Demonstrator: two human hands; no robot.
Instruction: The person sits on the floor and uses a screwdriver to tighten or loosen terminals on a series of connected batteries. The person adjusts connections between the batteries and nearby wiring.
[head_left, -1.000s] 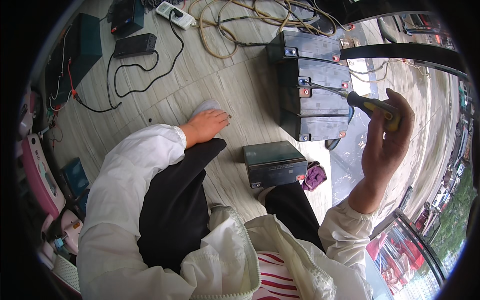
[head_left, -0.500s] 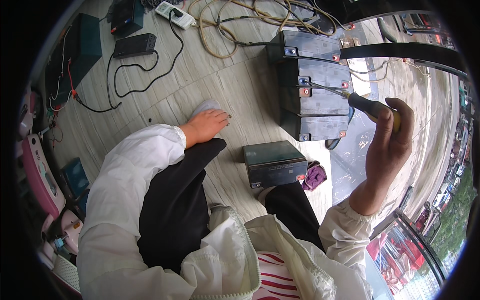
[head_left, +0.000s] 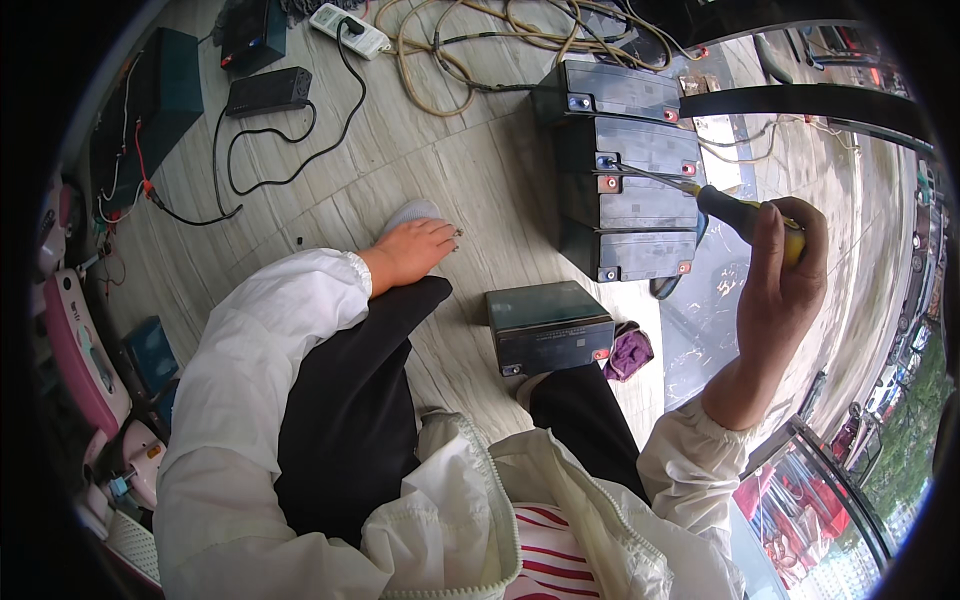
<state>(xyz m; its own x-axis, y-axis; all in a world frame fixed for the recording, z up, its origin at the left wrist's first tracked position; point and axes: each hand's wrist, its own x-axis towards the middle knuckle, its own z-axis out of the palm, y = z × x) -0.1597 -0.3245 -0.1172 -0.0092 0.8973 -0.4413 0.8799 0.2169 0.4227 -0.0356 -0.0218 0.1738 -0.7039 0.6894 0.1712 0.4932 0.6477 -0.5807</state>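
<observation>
My right hand (head_left: 780,270) is closed around the yellow end of a screwdriver (head_left: 730,210) with a dark and yellow handle. Its long shaft reaches left, and the tip is at the blue-marked terminal of a dark battery (head_left: 645,146), second from the far end of a row of several. My left hand (head_left: 412,254) hangs by my left knee above a light shoe (head_left: 408,212). At its fingertips show small metal pieces (head_left: 458,238), too small to name surely; the fingers are bent together around them. A separate battery (head_left: 550,328) sits nearer me.
Coiled tan cable (head_left: 455,70) lies beyond the batteries. A black charger box (head_left: 268,92), a white power strip (head_left: 350,30) and black cords are at far left. Purple cloth (head_left: 629,352) touches the near battery. Pink scooter bodywork (head_left: 85,350) lines the left edge.
My right hand has shifted slightly, its fingers turning and curling closer around the screwdriver's handle. The tip stays at the same terminal. My left hand has not visibly moved.
</observation>
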